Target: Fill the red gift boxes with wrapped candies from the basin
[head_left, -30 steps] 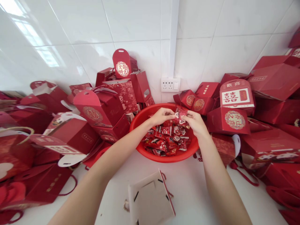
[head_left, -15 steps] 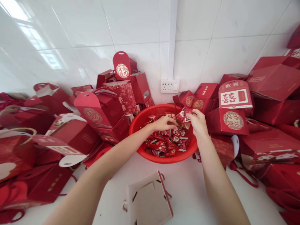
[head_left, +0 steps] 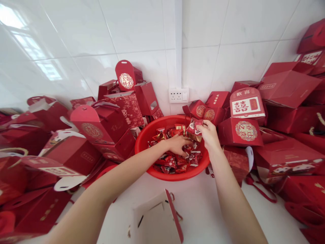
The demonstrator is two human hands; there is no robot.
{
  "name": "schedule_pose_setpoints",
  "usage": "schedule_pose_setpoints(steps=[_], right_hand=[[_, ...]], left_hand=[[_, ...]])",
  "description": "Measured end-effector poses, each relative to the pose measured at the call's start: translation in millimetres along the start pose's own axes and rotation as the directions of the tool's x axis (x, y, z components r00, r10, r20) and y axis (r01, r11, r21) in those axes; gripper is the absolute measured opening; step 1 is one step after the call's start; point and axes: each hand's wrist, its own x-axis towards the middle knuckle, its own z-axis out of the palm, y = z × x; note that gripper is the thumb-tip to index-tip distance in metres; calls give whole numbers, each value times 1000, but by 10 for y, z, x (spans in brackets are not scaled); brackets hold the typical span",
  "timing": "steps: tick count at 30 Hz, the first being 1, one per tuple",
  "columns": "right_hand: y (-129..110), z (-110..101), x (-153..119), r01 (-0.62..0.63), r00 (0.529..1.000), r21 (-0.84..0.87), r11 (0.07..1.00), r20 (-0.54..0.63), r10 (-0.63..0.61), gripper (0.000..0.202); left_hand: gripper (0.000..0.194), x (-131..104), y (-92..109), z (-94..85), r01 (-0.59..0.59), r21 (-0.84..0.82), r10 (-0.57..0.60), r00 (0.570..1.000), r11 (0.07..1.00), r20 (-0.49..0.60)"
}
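A red plastic basket (head_left: 175, 177) holds many wrapped candies (head_left: 170, 162), mostly red. My left hand (head_left: 178, 145) reaches into it, fingers spread and touching the candies near the middle. At the basket's right rim, my right hand (head_left: 209, 134) pinches a red-wrapped candy (head_left: 198, 126) between thumb and fingers. Other candies lie right beside and under that one. In front of the basket, nearer to me, stands an open-topped box (head_left: 158, 223) with a white inside, a red side and cord handles; its bottom edge is cut off by the view.
Red gift boxes (head_left: 100, 123) are piled on the left, and more red boxes (head_left: 240, 131) are stacked on the right, close to the basket. Behind rises a white tiled wall (head_left: 142, 30) with a socket (head_left: 178, 95). Everything rests on a white tabletop (head_left: 200, 203).
My left hand has gone lower into the candies, its fingers spreading wider. My right hand keeps its candy at the right rim. The whole view has shifted slightly.
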Motion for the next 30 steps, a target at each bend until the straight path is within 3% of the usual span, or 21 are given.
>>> schedule_pose_setpoints(steps=[6, 11, 15, 17, 21, 30], right_hand=[[-15, 0, -16, 2, 1000, 0, 1000, -4, -2, 19], [-18, -7, -9, 9, 1000, -11, 1000, 5, -9, 19], [-18, -13, -1, 15, 1000, -21, 1000, 13, -15, 18], [-23, -15, 0, 21, 1000, -24, 999, 16, -20, 17], [-34, -18, -6, 32, 999, -28, 999, 20, -32, 15], [-19, -2, -16, 32, 999, -15, 999, -5, -32, 15]], left_hand=[[50, -5, 76, -104, 87, 26, -90, 988, 996, 126], [53, -12, 53, -127, 145, -78, -133, 981, 986, 142], [18, -30, 16, -111, 141, -201, -105, 978, 969, 178], [12, -39, 5, -108, 141, -266, -91, 978, 954, 190], [15, -34, -23, -96, 153, -364, -87, 978, 919, 191], [62, -23, -121, -22, 58, -346, -88, 993, 937, -74]])
